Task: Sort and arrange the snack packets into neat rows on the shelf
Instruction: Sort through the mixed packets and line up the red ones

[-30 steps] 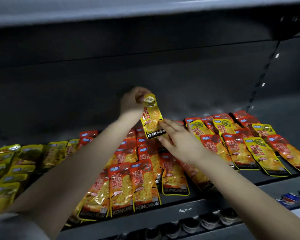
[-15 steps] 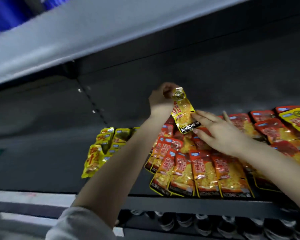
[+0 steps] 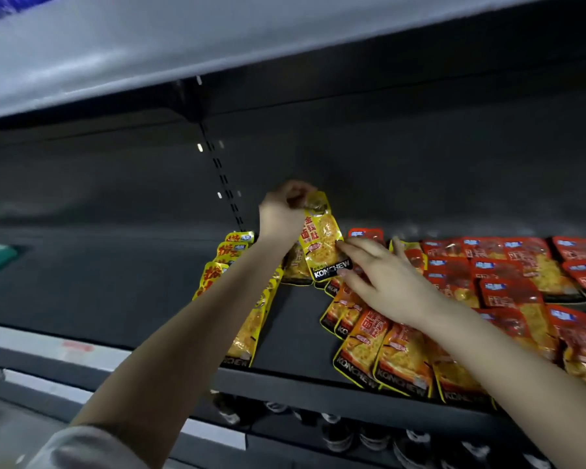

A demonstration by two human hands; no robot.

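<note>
While left hand (image 3: pixel 284 211) pinches top edge, yellow packet (image 3: pixel 322 243) hangs tilted above shelf (image 3: pixel 291 328): glossy, red characters, black KONCHEW band at bottom. Right hand (image 3: pixel 388 286) spread, fingertips (image 3: pixel 351 248) touching packet's lower right side.

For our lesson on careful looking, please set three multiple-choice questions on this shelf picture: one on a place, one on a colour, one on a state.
1. Where on the shelf do the red packets lie?
A. at the person's right
B. at the person's left
C. in the person's lap

2. What colour is the held packet?
A. green
B. yellow
C. blue

3. What is the left hand doing?
A. lying flat on the shelf
B. hanging idle
C. pinching the held packet's top

Answers:
1 A: the red packets fill the right side, beyond the right hand.
2 B: its face is yellow, with a black band at the bottom.
3 C: it grips the packet's top edge.
</note>
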